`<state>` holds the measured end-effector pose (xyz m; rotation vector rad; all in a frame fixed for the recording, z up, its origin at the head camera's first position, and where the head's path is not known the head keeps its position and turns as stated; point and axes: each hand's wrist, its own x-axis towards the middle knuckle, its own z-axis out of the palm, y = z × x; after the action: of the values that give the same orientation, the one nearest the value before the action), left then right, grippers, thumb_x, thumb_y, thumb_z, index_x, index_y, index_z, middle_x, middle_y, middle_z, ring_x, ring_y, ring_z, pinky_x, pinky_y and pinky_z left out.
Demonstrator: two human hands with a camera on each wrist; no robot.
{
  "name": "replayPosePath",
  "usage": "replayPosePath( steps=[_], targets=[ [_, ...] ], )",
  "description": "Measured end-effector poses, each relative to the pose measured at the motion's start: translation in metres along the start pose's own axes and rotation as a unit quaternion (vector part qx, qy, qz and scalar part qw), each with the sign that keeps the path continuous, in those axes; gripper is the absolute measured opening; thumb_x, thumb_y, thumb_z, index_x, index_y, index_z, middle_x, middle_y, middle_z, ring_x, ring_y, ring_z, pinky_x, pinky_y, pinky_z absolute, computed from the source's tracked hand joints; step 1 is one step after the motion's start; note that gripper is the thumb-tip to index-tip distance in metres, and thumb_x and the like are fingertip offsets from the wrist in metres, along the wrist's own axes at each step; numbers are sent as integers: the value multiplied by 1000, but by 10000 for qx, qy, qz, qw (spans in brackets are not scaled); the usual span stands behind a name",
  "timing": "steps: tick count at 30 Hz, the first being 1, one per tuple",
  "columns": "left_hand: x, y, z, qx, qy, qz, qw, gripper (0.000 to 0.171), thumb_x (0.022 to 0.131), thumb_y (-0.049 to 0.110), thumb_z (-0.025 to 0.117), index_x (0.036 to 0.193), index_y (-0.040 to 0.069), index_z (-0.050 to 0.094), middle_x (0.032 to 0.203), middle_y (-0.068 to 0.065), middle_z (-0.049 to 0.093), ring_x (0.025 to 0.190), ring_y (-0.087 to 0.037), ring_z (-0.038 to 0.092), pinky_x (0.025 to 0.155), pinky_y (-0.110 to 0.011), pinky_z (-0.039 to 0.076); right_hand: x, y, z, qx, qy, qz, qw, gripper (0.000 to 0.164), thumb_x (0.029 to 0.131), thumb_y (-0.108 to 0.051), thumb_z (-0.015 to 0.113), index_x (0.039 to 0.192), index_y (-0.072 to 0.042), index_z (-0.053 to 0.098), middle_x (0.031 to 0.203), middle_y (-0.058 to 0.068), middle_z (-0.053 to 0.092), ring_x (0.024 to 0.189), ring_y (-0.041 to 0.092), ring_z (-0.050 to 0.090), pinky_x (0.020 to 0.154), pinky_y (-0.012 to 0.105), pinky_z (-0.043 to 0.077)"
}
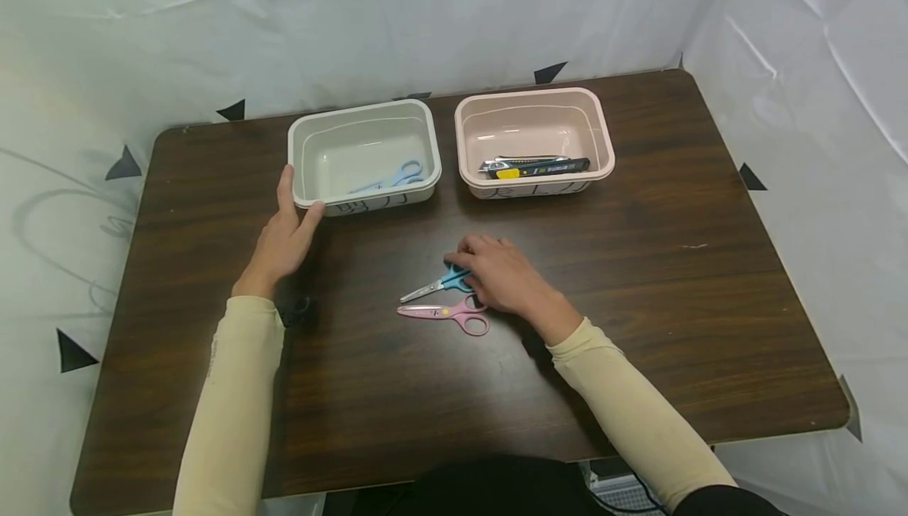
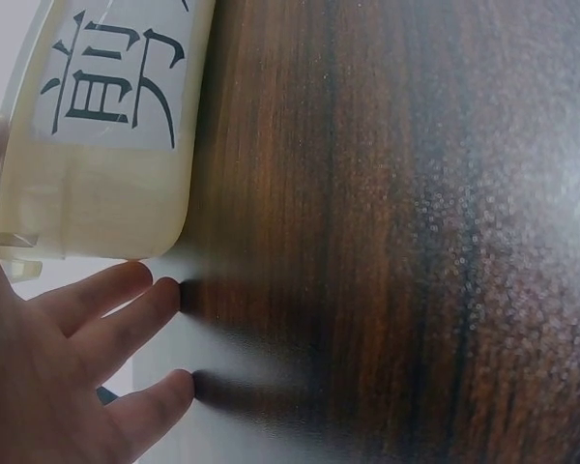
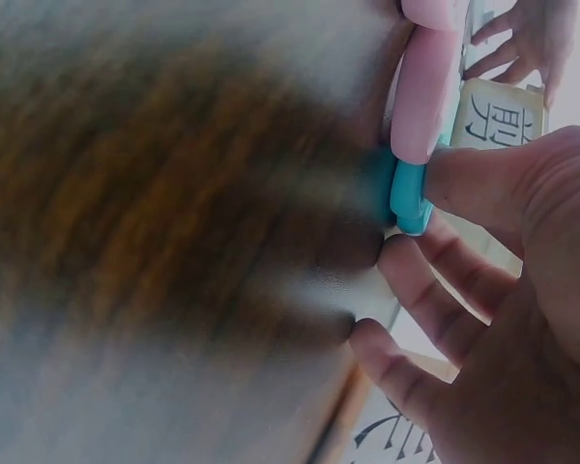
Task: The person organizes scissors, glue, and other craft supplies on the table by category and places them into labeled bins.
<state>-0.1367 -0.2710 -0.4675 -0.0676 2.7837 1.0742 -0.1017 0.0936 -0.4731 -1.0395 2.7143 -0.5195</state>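
With thumb and fingers about its handle, my right hand (image 1: pixel 507 276) holds the blue scissors (image 1: pixel 429 288) on the table; in the right wrist view the thumb presses the teal handle (image 3: pixel 409 190). Just nearer to me lie pink scissors (image 1: pixel 434 312), their blades also pointing left. My left hand (image 1: pixel 278 240) touches the near left corner of the off-white bin (image 1: pixel 355 134), its fingers fairly straight. Light blue scissors (image 1: pixel 390 181) lie inside that bin. A label with black writing (image 2: pixel 116 77) is on its front wall.
Right of the off-white bin stands a pink bin (image 1: pixel 532 116) containing cutter knives (image 1: pixel 542 168), with writing on its front. Both bins sit near the back edge of the brown wooden table (image 1: pixel 674 303). White sheeting (image 1: pixel 461 27) hangs behind and at the sides.
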Motion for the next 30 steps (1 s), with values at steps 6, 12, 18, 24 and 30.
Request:
replayPosePath(
  steps=[6, 12, 18, 24, 30],
  targets=[
    [0, 0, 0, 17, 18, 37, 10000, 77, 93, 66, 33, 144, 49, -22, 151, -25, 28, 126, -49, 41, 98, -68, 27, 0, -1, 0, -45, -79, -71, 9999, 41, 90, -17, 65, 131, -16, 59, 118, 3, 52, 104, 18, 47, 87, 36, 41],
    [0, 0, 0, 71, 17, -14, 10000, 77, 92, 67, 33, 143, 50, -22, 152, -24, 27, 127, -49, 40, 99, -67, 27, -1, -1, -1, 53, -25, -140, 9999, 39, 91, -14, 65, 129, -12, 59, 118, 6, 52, 105, 21, 48, 89, 38, 41],
    [0, -1, 1, 63, 19, 23, 10000, 77, 93, 66, 33, 144, 48, -22, 151, -25, 28, 126, -50, 41, 98, -68, 27, -2, -1, -2, 233, 51, -99, 9997, 37, 89, -12, 66, 126, -14, 61, 114, 4, 54, 101, 18, 49, 88, 37, 42],
    [0, -1, 1, 51, 23, 45, 10000, 77, 94, 65, 32, 144, 47, -22, 152, -24, 26, 126, -50, 40, 98, -69, 27, -3, -2, -6, 432, 42, -90, 9990, 35, 88, -10, 66, 123, -15, 61, 108, 1, 57, 94, 15, 52, 86, 36, 45],
    [1, -1, 1, 36, 28, 32, 10000, 76, 93, 66, 33, 144, 49, -22, 153, -23, 26, 128, -49, 39, 99, -69, 26, -3, -3, -11, 712, 37, -114, 9974, 34, 88, -8, 67, 121, -12, 61, 108, 1, 61, 92, 14, 56, 86, 38, 47]
  ],
)
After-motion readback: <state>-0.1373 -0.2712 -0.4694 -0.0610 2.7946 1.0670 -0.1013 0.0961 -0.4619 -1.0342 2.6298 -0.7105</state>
